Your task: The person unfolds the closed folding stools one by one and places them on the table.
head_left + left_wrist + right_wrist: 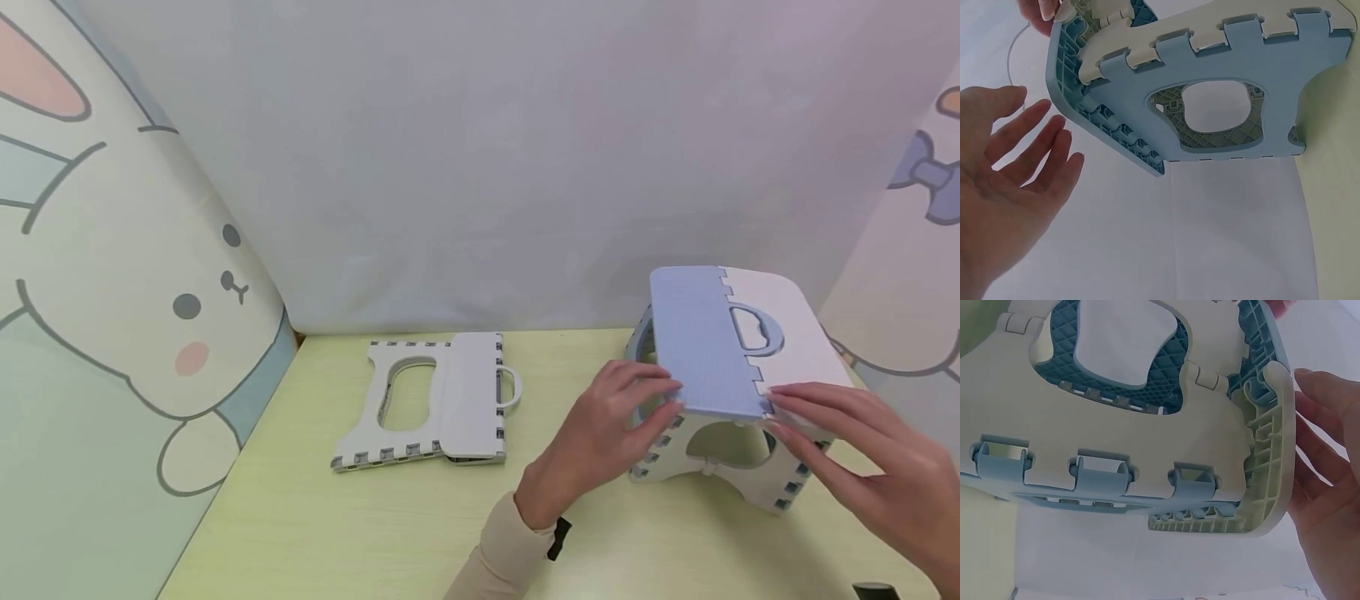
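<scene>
A blue-and-white folding step stool (693, 354) stands unfolded at the right of the table, its handle loop on the seat's middle seam. In the head view my left hand (600, 421) is at the seat's front left corner, fingertips close to the blue edge. My right hand (877, 462) has its straight fingers at the front edge near the seam. From the left wrist, the left hand (1016, 162) shows loosely spread fingers beside the seat, not wrapped round it. The right wrist view has the right hand (1329, 437) against the white half, its fingers partly hidden behind the rim.
A white folding stool (472, 400) lies partly folded, flat on the pale yellow-green table (300, 517) to the left. A grey-white curtain (480, 167) hangs behind the table. Panels with cartoon rabbits (150, 275) flank both sides.
</scene>
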Motion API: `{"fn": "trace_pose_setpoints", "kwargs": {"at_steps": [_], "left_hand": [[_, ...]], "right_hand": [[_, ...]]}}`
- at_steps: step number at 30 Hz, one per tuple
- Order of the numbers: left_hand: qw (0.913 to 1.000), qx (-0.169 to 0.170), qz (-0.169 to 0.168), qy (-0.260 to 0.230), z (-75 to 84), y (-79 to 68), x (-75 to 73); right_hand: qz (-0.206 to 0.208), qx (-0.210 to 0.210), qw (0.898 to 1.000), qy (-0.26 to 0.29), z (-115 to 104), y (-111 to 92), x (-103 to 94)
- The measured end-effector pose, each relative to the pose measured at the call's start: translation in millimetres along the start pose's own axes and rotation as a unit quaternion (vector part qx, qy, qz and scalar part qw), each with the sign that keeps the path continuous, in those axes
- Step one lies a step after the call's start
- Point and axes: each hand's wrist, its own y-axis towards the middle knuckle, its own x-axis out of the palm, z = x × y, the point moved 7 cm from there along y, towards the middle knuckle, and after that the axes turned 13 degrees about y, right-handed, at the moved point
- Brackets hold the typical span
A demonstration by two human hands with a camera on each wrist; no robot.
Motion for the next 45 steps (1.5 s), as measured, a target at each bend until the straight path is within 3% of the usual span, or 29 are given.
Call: {"fn": "trace_pose_setpoints", "kwargs": {"at_steps": [16, 34, 41, 45], "left_hand": [[0.9996, -0.012, 0.014, 0.021, -6.3, -9.7, -11.9], [0.9988, -0.017, 0.018, 0.043, -11.2, -25.7, -18.7], [0.9987, -0.018, 0.010, 0.047, -14.1, -31.4, -19.5], [0.9986, -0.021, 0.004, 0.048, -15.3, -34.7, -20.8]], "right_hand": [[-0.016, 0.018, 1.000, 0.004, -6, 1, 8.2], [-0.051, -0.001, 0.998, 0.040, -23, 0, 26.3], [-0.042, -0.027, 0.995, 0.087, -33, 6, 33.1], [-0.054, -0.015, 0.995, 0.077, -34, 5, 38.5]]}}
